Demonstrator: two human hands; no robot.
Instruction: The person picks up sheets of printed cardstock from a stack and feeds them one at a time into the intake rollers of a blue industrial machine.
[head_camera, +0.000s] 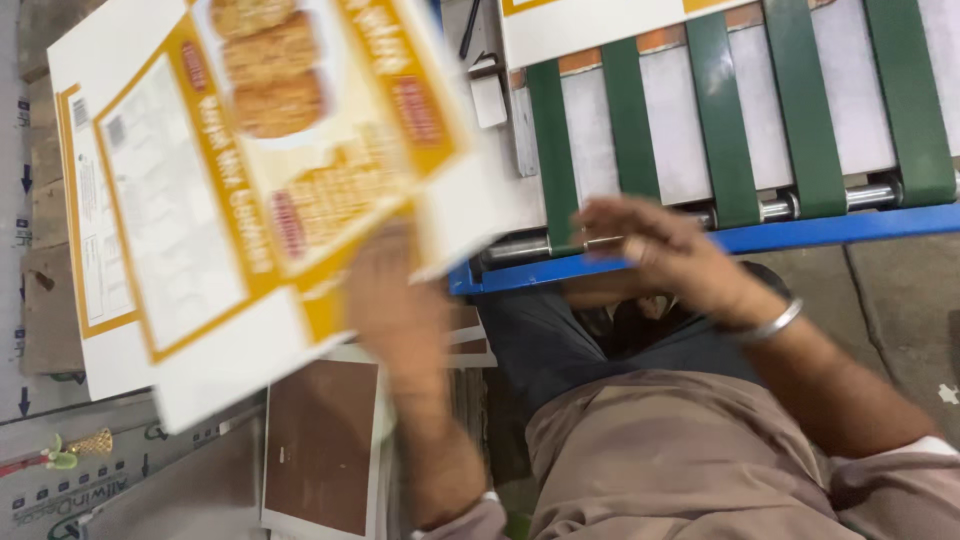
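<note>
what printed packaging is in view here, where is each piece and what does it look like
Flat carton blank: upper left, held up by the left hand; white and yellow, with a food photo.
Second carton blank: top centre on the green-belted conveyor; white with yellow edge.
Brown sheets: bottom left, stacked flat.

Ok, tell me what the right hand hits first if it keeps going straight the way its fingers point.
The right hand points left along the conveyor's front edge. It would probably first meet the metal roller, then the flat printed carton the left hand holds; depth is unclear.
</note>
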